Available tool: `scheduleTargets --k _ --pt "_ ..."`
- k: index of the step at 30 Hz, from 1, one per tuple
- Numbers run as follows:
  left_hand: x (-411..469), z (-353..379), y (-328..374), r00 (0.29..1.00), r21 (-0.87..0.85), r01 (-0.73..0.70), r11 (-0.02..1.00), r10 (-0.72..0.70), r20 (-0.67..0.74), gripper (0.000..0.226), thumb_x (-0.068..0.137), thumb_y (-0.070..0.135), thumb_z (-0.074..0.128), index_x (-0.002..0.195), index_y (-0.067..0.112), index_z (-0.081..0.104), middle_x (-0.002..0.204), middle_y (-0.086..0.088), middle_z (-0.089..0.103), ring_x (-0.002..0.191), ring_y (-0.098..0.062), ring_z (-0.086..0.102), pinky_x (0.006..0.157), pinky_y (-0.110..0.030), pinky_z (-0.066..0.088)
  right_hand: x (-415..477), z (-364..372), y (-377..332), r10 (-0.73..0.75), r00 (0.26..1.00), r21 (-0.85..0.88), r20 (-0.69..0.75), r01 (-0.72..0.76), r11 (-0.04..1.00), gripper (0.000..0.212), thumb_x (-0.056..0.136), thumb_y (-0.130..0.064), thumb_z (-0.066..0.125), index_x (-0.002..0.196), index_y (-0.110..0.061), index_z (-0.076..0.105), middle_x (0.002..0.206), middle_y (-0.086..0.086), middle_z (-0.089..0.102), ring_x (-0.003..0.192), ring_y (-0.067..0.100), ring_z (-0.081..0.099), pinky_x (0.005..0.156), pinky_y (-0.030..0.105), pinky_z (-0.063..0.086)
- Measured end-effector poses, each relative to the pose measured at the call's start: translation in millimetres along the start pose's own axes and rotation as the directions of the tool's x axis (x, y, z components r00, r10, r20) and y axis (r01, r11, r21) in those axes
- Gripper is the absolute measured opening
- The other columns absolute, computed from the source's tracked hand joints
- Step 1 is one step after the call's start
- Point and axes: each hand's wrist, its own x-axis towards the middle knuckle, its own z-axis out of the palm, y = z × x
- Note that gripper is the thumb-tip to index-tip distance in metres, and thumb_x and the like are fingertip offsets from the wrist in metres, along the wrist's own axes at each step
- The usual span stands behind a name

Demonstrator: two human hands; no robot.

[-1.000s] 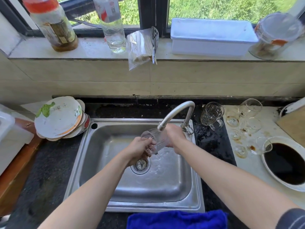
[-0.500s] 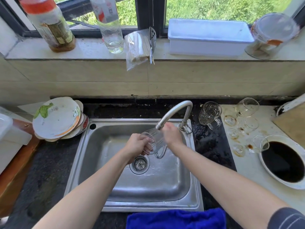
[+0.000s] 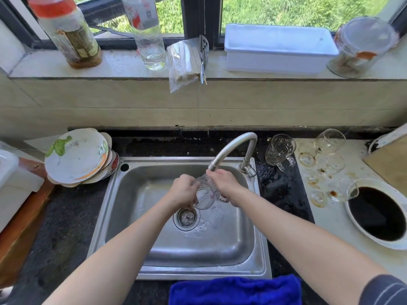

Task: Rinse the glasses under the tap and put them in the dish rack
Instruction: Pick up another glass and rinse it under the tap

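Over the middle of the steel sink, the person holds a clear glass tilted, just under the tap spout. The left hand is closed around the glass's near side and the right hand clasps its far side, so both hands grip the one glass. Water lies splashed on the sink floor beside the drain.

On the dark counter at the sink's right back corner stands a patterned glass mug, which looks empty. Further right, on the pale counter, several small glasses stand or lie, some with brown dregs in them, with brown stains around them. At the right edge a white bowl holds dark liquid. A stack of plates sits by the sink's left back corner, with a green leaf on the top plate. A blue cloth lies at the counter's front edge.

On the window sill stand two bottles, a white box and a jar.
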Motion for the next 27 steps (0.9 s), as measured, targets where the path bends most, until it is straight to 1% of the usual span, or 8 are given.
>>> scheduleTargets --k 4,7,9,11,15,19,22,27 --pt "9 6 -11 0.980 -0.259 0.194 0.946 -0.197 0.013 0.017 0.093 0.008 0.044 0.096 -0.004 0.056 0.052 -0.016 0.061 0.029 -0.020 0.047 0.034 -0.014 0.027 -11 6 12 -0.217 0.972 -0.085 -0.085 0.210 0.974 0.029 0.096 -0.048 0.043 0.109 -0.028 0.060 0.109 -0.002 0.064 0.097 0.020 0.060 0.082 0.046 0.054" --pt "12 6 -16 0.952 -0.415 0.302 0.858 -0.298 0.074 0.015 0.094 0.007 0.047 0.101 -0.005 0.051 0.047 -0.016 0.060 0.026 -0.013 0.040 0.032 -0.012 0.024 -15 -1 25 -0.380 0.923 -0.150 -0.051 0.369 0.917 0.028 0.095 -0.049 0.049 0.114 -0.030 0.058 0.119 -0.003 0.059 0.101 0.016 0.061 0.088 0.046 0.052" --pt "9 6 -14 0.949 -0.477 0.312 0.822 -0.287 0.127 0.010 0.095 0.008 0.048 0.098 0.000 0.053 0.048 -0.015 0.062 0.027 -0.012 0.041 0.032 -0.012 0.025 -11 -10 20 -0.328 0.944 -0.076 -0.045 0.324 0.943 0.032 0.092 -0.052 0.055 0.117 -0.031 0.056 0.119 -0.004 0.060 0.100 0.017 0.062 0.085 0.045 0.055" --pt "7 11 -10 0.967 -0.521 0.254 0.815 -0.223 0.124 0.013 0.096 0.009 0.046 0.093 0.002 0.057 0.049 -0.013 0.062 0.028 -0.011 0.041 0.033 -0.013 0.024 -7 -14 8 -0.142 0.989 0.159 0.028 0.136 0.978 0.037 0.092 -0.047 0.059 0.123 -0.027 0.054 0.117 0.002 0.063 0.100 0.022 0.064 0.081 0.043 0.058" --pt "4 21 -6 0.994 -0.506 0.092 0.857 -0.110 -0.006 0.028 0.096 0.008 0.043 0.070 0.005 0.053 0.045 -0.009 0.056 0.029 -0.012 0.037 0.037 -0.015 0.023 -11 -12 0 -0.015 0.982 0.365 0.188 -0.055 0.929 0.034 0.100 -0.044 0.042 0.127 -0.025 0.054 0.114 0.017 0.065 0.095 0.032 0.068 0.073 0.038 0.060" --pt "3 25 -10 0.993 -0.426 0.047 0.903 -0.090 -0.081 0.034 0.095 0.006 0.041 0.061 0.009 0.047 0.043 -0.008 0.048 0.029 -0.011 0.034 0.036 -0.015 0.024 -16 -1 0 -0.081 0.995 0.414 0.056 0.051 0.909 0.027 0.102 -0.039 0.040 0.110 -0.023 0.061 0.110 0.007 0.069 0.100 0.025 0.066 0.085 0.040 0.054" --pt "7 22 -15 0.985 -0.381 0.020 0.924 -0.084 -0.151 0.038 0.094 0.010 0.043 0.057 0.012 0.046 0.042 -0.005 0.048 0.036 -0.014 0.036 0.041 -0.021 0.026 -26 12 3 -0.223 0.968 0.239 -0.118 0.245 0.939 0.025 0.103 -0.033 0.041 0.105 -0.018 0.060 0.098 -0.003 0.064 0.094 0.017 0.058 0.080 0.031 0.044" --pt "7 22 -11 0.996 -0.423 0.077 0.903 -0.091 -0.011 0.036 0.093 0.006 0.045 0.057 0.011 0.045 0.039 -0.004 0.044 0.029 -0.011 0.029 0.037 -0.013 0.021 -22 7 -2 -0.209 0.976 0.377 -0.061 0.216 0.901 0.020 0.101 -0.033 0.046 0.106 -0.023 0.061 0.110 -0.005 0.063 0.108 0.013 0.054 0.086 0.025 0.039"
